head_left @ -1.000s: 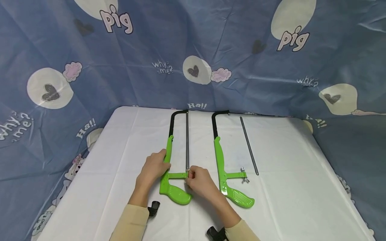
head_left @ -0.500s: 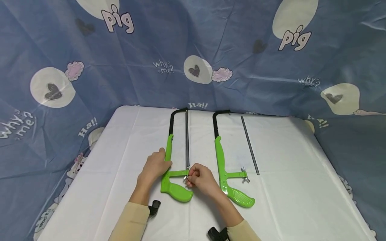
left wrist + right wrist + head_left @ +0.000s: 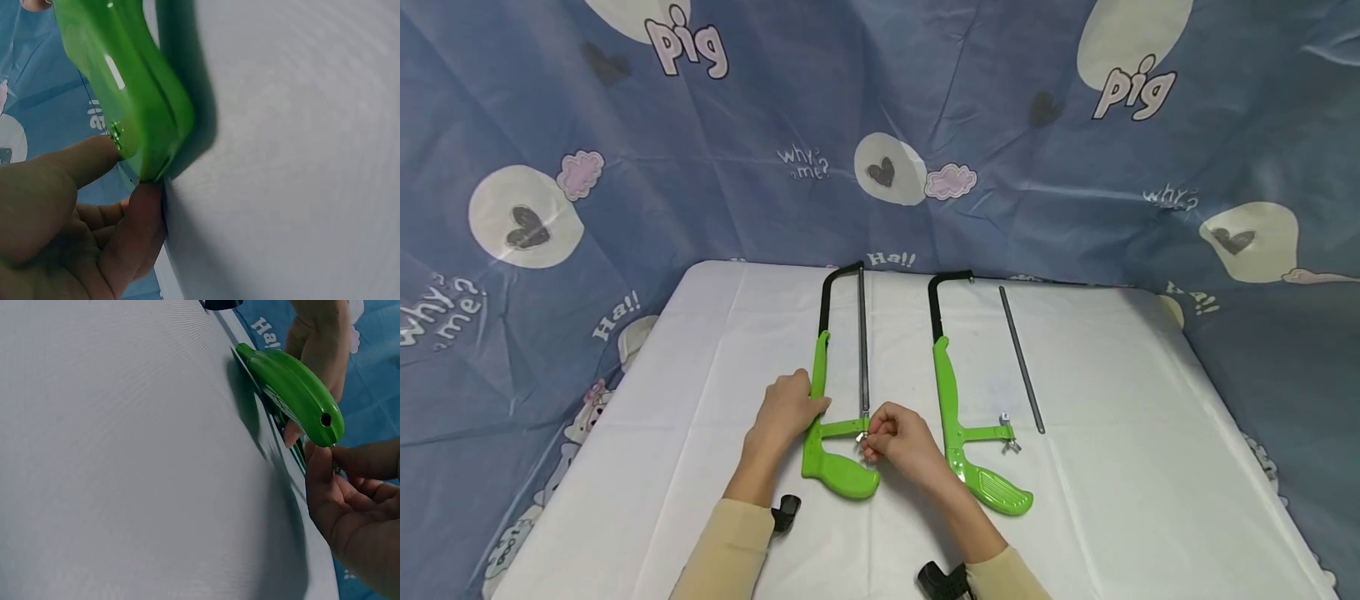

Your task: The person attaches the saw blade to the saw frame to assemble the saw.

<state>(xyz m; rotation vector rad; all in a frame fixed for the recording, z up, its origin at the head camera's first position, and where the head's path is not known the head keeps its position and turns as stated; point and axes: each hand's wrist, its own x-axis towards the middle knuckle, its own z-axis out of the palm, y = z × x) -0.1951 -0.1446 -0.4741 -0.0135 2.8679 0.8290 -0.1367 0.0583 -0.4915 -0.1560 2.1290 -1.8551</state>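
A green and black hacksaw [image 3: 844, 477] lies on the white table, its dark blade [image 3: 862, 342] running from the far black tip to the green crossbar. My left hand [image 3: 785, 408] holds the frame just above the crossbar, thumb over the green bar. At the crossbar's right end my right hand [image 3: 904, 446] pinches the wing nut [image 3: 861, 437] between thumb and fingertips. In the left wrist view, thumb and finger grip the green frame [image 3: 134, 94] from both sides. The green handle [image 3: 297, 387] partly hides the pinched nut in the right wrist view.
A second green hacksaw [image 3: 946, 379] lies to the right, a wing nut [image 3: 1011, 447] on its crossbar and no blade in its frame. Beside it rests a loose blade [image 3: 1022, 360]. Blue printed cloth [image 3: 880, 100] hangs behind the table.
My right fingers have opened out a little and shifted their pinch, so the wing nut shows. The held hacksaw has slid slightly away from me; my left hand keeps its grip.
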